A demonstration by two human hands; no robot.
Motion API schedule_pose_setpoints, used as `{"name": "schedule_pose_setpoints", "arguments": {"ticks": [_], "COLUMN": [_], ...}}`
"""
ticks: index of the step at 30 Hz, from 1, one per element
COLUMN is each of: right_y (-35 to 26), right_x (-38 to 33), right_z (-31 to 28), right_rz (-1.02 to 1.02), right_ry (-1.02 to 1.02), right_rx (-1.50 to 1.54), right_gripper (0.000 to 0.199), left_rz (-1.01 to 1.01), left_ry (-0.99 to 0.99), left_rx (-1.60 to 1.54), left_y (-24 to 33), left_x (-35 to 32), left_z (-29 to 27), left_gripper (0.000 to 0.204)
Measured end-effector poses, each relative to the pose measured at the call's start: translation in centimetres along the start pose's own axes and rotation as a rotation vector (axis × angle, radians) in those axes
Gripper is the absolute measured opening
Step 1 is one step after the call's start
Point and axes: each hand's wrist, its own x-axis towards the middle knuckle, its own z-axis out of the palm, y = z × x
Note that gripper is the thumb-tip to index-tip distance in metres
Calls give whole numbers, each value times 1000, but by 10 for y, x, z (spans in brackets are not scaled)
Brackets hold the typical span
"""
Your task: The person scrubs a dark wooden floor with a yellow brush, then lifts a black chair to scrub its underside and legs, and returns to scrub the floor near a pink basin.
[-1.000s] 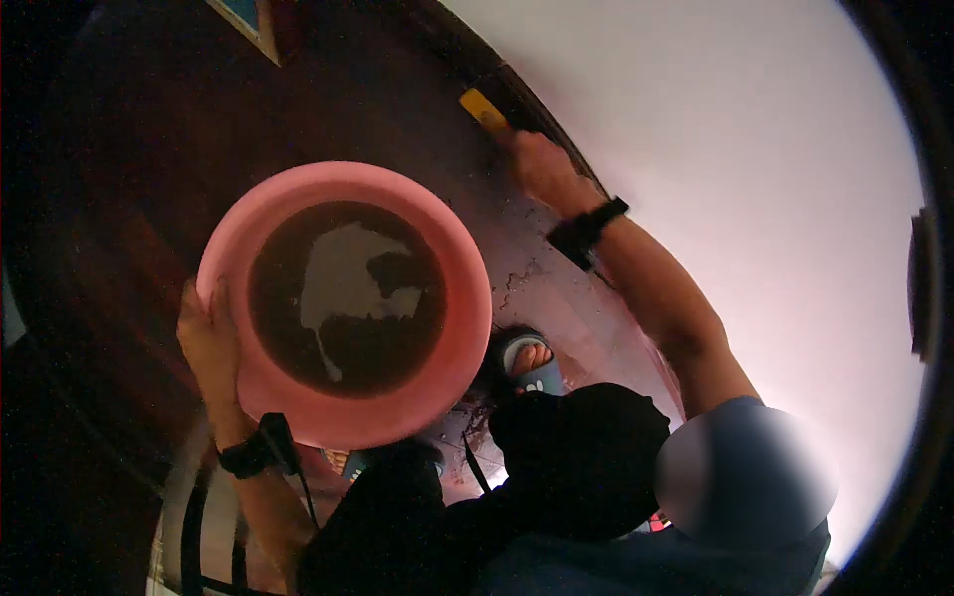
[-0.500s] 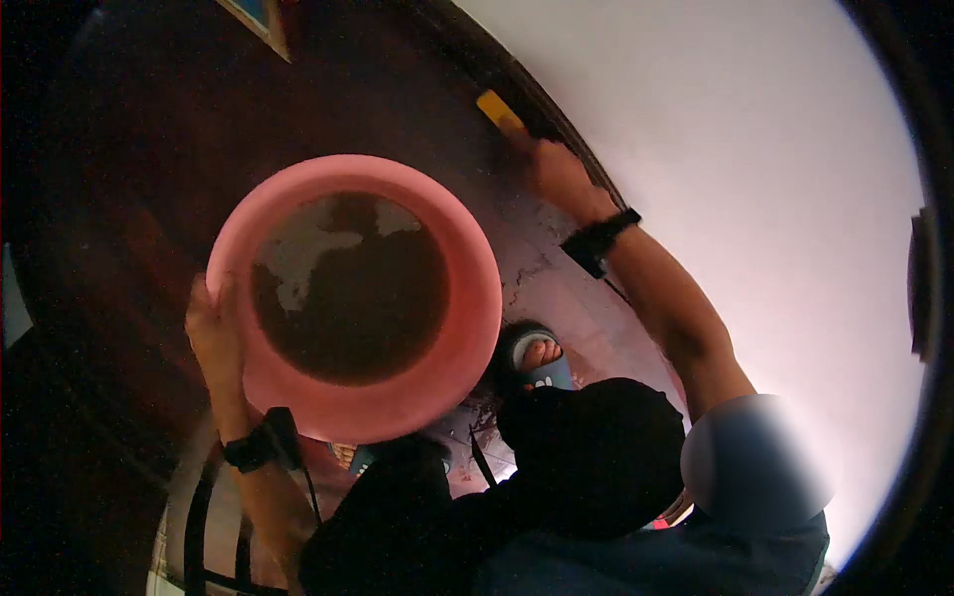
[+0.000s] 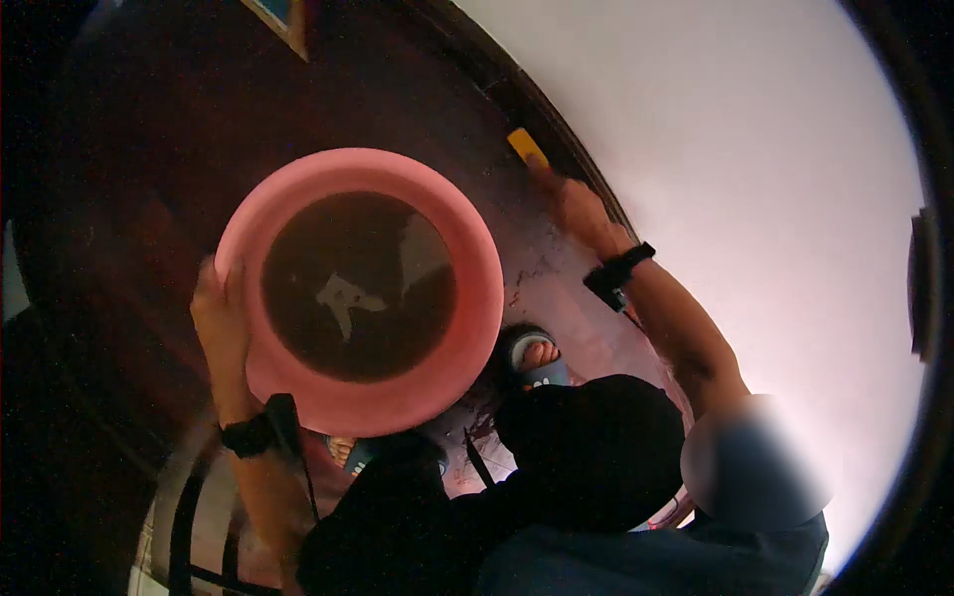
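Note:
A large pink plastic basin (image 3: 397, 402) stands in front of me, holding murky brown water (image 3: 328, 238) with pale reflections on its surface. My left hand (image 3: 220, 316) is closed over the basin's left rim, fingers hooked on the edge. Out to the far right, my right hand (image 3: 586, 211) grips a small yellow flat-ended tool (image 3: 528, 148) low beside the wall's foot. Its yellow end sticks out beyond my fingers; the rest is hidden by the hand, and I cannot tell its kind.
A white wall (image 3: 715, 149) with a dark skirting (image 3: 527, 84) curves along the right. The dark floor (image 3: 129, 129) looks wet near my slippered foot (image 3: 540, 353). A black curved frame (image 3: 184, 517) stands at the lower left. A framed edge (image 3: 288, 35) shows at the top.
My right hand and the yellow tool have moved nearer to me and slightly right, along the skirting. Reflections on the water have shifted. My left hand stays on the basin rim.

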Motion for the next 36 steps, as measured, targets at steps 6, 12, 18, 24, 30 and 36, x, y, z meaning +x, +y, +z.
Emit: {"name": "schedule_pose_setpoints", "arguments": {"ticks": [6,12,18,24,30,36], "right_y": [-27,-45,51,-38,-183,-207], "right_x": [85,45,-102,-132,-83,-71], "right_z": [-8,-25,16,-51,-41,6], "right_rz": [-64,-91,99,-68,-628,-722], "right_ry": [28,-10,-71,34,-242,-302], "right_rx": [0,-21,57,412,138,-168], "right_gripper": [57,66,54,52,65,57], "left_rz": [0,73,-40,52,-19,41], "left_ry": [-74,63,-40,1,-53,-19], "left_rx": [43,-81,-90,2,62,158], "left_y": [6,-43,9,0,16,-17], "left_x": [11,3,3,2,9,21], "left_z": [0,16,10,6,-2,10], "left_gripper": [44,46,45,42,50,61]}}
